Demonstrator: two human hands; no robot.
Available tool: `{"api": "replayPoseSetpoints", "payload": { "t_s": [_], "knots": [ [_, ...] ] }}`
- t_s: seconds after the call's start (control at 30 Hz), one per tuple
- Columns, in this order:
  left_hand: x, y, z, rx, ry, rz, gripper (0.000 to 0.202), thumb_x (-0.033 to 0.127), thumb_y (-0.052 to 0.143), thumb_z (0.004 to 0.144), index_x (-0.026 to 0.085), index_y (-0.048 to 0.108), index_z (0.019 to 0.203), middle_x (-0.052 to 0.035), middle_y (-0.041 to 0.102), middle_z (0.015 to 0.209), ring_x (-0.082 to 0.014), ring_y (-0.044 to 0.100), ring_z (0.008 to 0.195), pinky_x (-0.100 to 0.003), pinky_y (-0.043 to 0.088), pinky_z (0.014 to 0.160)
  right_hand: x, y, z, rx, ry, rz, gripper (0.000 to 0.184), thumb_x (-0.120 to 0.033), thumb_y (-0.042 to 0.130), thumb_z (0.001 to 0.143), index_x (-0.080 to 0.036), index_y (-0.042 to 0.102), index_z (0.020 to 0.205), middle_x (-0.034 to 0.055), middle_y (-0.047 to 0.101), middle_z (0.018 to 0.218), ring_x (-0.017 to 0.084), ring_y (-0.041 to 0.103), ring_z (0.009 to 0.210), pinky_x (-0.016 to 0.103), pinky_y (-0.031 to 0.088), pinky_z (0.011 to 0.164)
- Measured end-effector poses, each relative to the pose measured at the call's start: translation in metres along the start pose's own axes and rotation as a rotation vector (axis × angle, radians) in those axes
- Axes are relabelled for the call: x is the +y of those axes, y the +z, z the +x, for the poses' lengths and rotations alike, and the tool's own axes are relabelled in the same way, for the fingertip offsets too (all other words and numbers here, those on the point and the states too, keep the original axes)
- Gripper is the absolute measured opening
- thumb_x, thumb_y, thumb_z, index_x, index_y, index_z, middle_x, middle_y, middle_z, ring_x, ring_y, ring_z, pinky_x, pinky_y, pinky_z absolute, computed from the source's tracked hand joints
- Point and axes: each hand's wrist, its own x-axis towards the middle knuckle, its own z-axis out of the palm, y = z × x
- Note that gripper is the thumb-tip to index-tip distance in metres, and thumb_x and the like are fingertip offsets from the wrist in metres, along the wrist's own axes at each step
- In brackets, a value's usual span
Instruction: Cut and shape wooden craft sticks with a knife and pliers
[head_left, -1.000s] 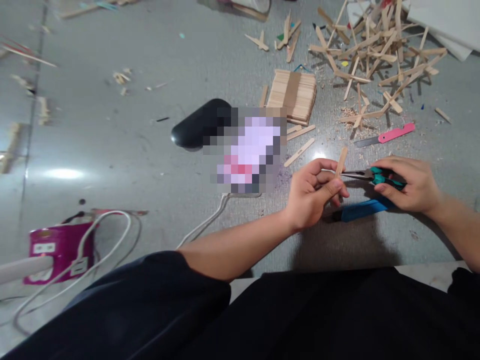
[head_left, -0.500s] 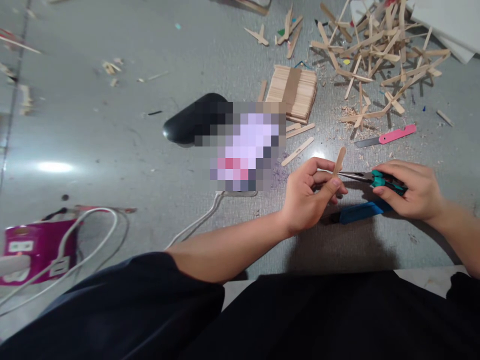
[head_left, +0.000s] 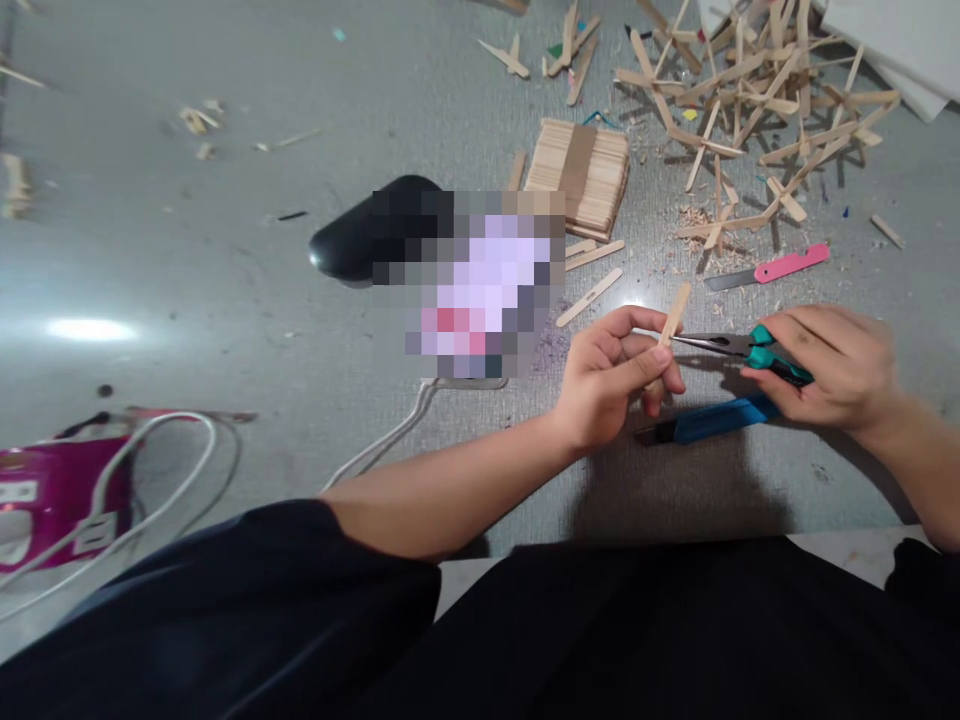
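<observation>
My left hand (head_left: 611, 380) pinches a short wooden craft stick (head_left: 673, 313) between thumb and fingers, holding it nearly upright. In my right hand (head_left: 832, 365) are green-handled needle-nose pliers (head_left: 739, 348), fingers wrapped round the handles. The plier tips touch the stick's side, just above my left thumb. Below both hands a blue utility knife (head_left: 709, 420) lies flat on the grey table (head_left: 225, 280).
A taped bundle of sticks (head_left: 581, 175) and a heap of glued stick crosses (head_left: 750, 100) lie beyond the hands. A pink-handled blade (head_left: 772, 268) rests at right. A black case (head_left: 352, 240), white cable (head_left: 390, 440) and magenta power strip (head_left: 52, 500) lie at left.
The view drifted slightly. Both hands keep their holds on stick and pliers; the stick has tilted a little and the plier tips stay against it.
</observation>
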Motion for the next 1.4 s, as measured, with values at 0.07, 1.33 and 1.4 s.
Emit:
{"api": "replayPoseSetpoints", "payload": {
  "t_s": [0.07, 1.33, 1.4],
  "knots": [
    [-0.001, -0.001, 0.001, -0.001, 0.012, -0.003, 0.035, 0.039, 0.095, 0.091, 0.021, 0.070, 0.107, 0.0014, 0.081, 0.068, -0.0075, 0.057, 0.039, -0.019, 0.046, 0.040, 0.006, 0.001, -0.002, 0.004, 0.003, -0.025, 0.035, -0.051, 0.078, 0.108, -0.022, 0.075, 0.127, 0.0065, 0.081, 0.099, 0.024, 0.073, 0.080, 0.038, 0.053, 0.063],
    [-0.007, 0.009, -0.004, 0.159, 0.149, 0.284, 0.033, 0.027, 0.086, 0.092, 0.023, 0.063, 0.115, 0.0048, 0.081, 0.074, -0.0078, 0.064, 0.048, -0.024, 0.060, 0.054, 0.000, 0.011, -0.008, 0.009, 0.153, 0.303, 0.035, -0.038, 0.084, 0.105, -0.026, 0.077, 0.137, 0.0122, 0.090, 0.117, 0.032, 0.089, 0.098, 0.046, 0.075, 0.087],
    [-0.007, 0.009, -0.004, 0.174, 0.153, 0.306, 0.032, 0.028, 0.087, 0.092, 0.023, 0.064, 0.115, 0.0044, 0.081, 0.074, -0.0084, 0.065, 0.049, -0.024, 0.061, 0.054, -0.002, 0.009, -0.007, 0.001, 0.166, 0.313, 0.032, -0.039, 0.082, 0.106, -0.030, 0.077, 0.136, 0.0093, 0.090, 0.116, 0.030, 0.089, 0.097, 0.045, 0.075, 0.085]
  ]
}}
